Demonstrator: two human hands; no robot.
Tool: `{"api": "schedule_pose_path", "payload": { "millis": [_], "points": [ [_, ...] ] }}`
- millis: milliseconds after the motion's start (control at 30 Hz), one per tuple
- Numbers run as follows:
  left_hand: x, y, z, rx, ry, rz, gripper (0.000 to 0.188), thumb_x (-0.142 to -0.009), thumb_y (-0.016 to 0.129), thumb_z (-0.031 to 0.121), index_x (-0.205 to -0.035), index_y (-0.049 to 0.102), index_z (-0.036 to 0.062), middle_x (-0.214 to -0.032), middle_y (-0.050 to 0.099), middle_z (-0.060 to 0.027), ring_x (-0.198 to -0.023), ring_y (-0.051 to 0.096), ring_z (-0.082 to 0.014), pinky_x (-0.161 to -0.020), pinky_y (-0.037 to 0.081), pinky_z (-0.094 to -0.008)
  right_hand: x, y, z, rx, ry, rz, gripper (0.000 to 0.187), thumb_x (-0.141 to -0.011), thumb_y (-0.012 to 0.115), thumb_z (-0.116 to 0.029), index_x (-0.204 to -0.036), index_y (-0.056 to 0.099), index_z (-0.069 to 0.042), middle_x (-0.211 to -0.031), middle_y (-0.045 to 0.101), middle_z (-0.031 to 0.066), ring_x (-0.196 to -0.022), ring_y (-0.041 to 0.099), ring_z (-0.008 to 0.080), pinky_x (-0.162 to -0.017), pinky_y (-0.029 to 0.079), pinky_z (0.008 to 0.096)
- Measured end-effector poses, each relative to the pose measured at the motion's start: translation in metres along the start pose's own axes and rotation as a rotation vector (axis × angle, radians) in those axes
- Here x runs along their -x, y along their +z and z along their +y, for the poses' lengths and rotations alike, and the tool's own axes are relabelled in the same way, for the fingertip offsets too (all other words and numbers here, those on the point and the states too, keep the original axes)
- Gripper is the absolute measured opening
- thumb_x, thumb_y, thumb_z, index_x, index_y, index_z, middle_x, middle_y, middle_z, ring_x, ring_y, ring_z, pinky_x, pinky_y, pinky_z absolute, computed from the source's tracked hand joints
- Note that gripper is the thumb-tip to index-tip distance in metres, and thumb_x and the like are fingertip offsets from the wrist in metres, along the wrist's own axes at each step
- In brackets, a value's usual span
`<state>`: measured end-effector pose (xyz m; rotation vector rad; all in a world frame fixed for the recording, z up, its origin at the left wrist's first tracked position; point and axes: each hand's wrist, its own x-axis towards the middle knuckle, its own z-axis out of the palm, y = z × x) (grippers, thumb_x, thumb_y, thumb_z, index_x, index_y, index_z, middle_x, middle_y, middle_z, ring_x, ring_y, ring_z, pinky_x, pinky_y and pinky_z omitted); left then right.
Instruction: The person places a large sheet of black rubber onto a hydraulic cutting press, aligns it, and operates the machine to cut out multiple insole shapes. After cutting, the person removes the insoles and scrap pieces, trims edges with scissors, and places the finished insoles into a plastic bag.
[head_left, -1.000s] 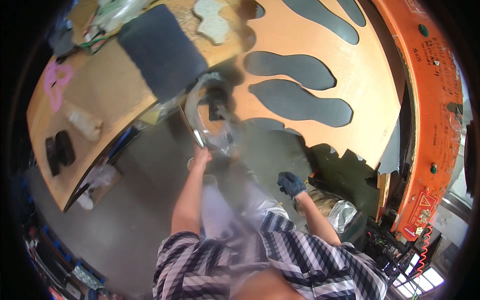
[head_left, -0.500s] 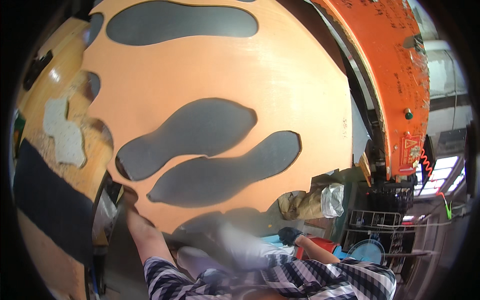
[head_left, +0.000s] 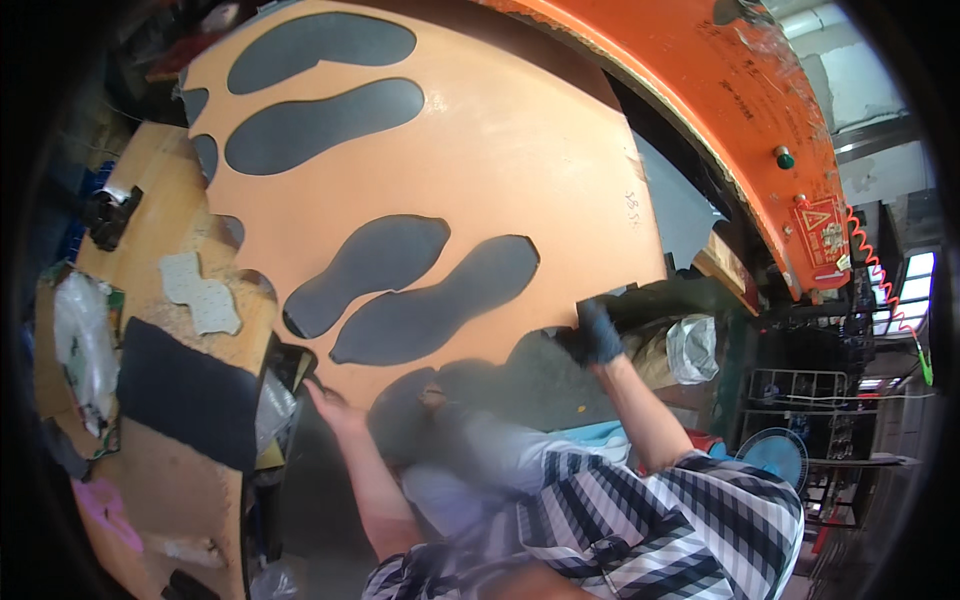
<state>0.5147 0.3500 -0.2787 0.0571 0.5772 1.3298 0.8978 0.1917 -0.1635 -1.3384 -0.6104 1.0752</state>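
Observation:
A large tan sheet (head_left: pixel 520 150) with shoe-sole-shaped cut-outs lies before me, dark grey showing through the holes. Its near edge is scalloped by cut curves. My bare left hand (head_left: pixel 335 408) is at the near left edge, fingers stretched out and palm partly turned up; whether it touches the sheet is unclear. My right hand (head_left: pixel 600 338), in a dark glove, is bent around the near right corner of the sheet, its fingers partly hidden there.
An orange machine beam (head_left: pixel 740 110) with a green button arches over the far right. To the left, a wooden table (head_left: pixel 165 235) bears a pale wavy piece (head_left: pixel 198 292) and a black rectangular sheet (head_left: pixel 185 390). A blue fan (head_left: pixel 775 455) and a silvery bag (head_left: pixel 692 348) are at the right.
My right hand has risen from beside my body to the sheet's near right corner. My left hand now shows more fully at the near left edge. The view has shifted, showing more table.

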Motion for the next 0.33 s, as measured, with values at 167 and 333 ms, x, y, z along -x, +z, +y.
{"api": "schedule_pose_path", "payload": {
  "millis": [167,333],
  "points": [
    [0.052,0.081,0.031,-0.403,0.002,-0.079,0.071,-0.085,0.052,0.056,-0.134,0.039,0.0073,-0.136,0.042,-0.0105,-0.125,0.038,-0.0284,-0.102,0.031,-0.0466,-0.010,0.029,-0.038,-0.779,0.186,0.305,0.041,-0.083,0.062,-0.041,-0.112,0.056,-0.013,-0.107,0.061,0.0077,-0.098,0.059,0.0260,-0.085,0.048,0.0444],
    [0.118,0.145,0.068,-0.368,-0.078,-0.300,0.069,-0.085,0.055,0.052,-0.137,0.037,0.0097,-0.137,0.042,-0.0115,-0.124,0.042,-0.0313,-0.105,0.032,-0.0468,-0.007,0.003,-0.038,-0.614,0.065,0.131,0.059,-0.073,0.073,-0.040,-0.117,0.055,-0.005,-0.113,0.061,0.0105,-0.102,0.059,0.0268,-0.090,0.047,0.0475]
  ]
}}
